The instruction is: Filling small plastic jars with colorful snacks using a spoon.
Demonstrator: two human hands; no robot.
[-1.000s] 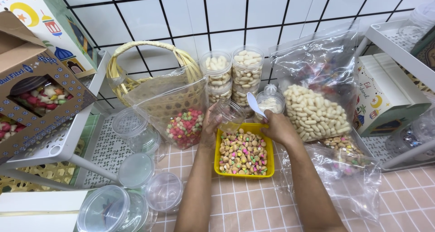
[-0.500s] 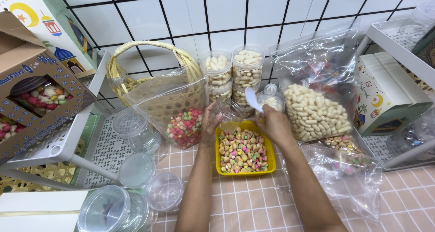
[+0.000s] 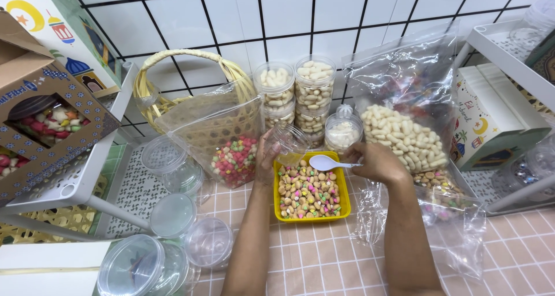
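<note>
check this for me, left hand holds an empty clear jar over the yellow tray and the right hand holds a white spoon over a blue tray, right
Not quite. In the head view the right hand holds the white spoon over the same yellow tray of mixed coloured sweets, not a blue one. The rest stands: the left hand holds an empty clear jar tilted above that tray's far end.

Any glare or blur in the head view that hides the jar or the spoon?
Head view: even light, sharp; left hand holds the clear jar, faint reflections only; right hand holds the white spoon over the yellow tray; plastic bags glint; edges bow slightly.
</note>
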